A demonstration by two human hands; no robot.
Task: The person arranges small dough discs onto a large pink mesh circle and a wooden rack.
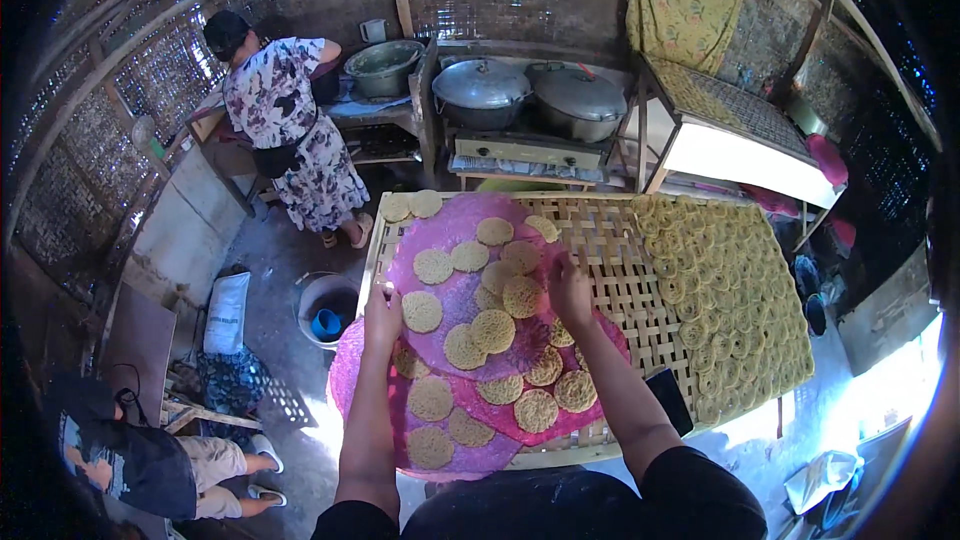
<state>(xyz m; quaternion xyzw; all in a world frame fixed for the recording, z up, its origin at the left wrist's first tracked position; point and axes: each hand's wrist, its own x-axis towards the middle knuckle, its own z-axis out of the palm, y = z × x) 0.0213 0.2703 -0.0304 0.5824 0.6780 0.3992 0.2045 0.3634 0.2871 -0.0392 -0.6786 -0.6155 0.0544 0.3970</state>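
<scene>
My left hand (pixel 382 316) is closed in a pinch at the left edge of a pink mesh cloth (pixel 462 218). On the opposite side my right hand (pixel 570 290) is also closed on the cloth's edge. Round, flat, yellowish cakes of thin strands (pixel 421 311) lie scattered over the cloth, some overlapping. Beneath and nearer to me, more pink mesh (pixel 345 365) spreads over the woven bamboo rack (pixel 615 275) and carries more cakes. Tight rows of similar coiled cakes (pixel 735 310) cover the rack's right part.
A black phone-like object (pixel 668 400) lies by my right forearm. Large lidded pots (pixel 482 90) stand on a stove behind the rack. At the back left a person (pixel 285 105) works by a basin (pixel 383 65); another person (pixel 140 460) is at lower left. A bucket (pixel 325 295) stands left of the rack.
</scene>
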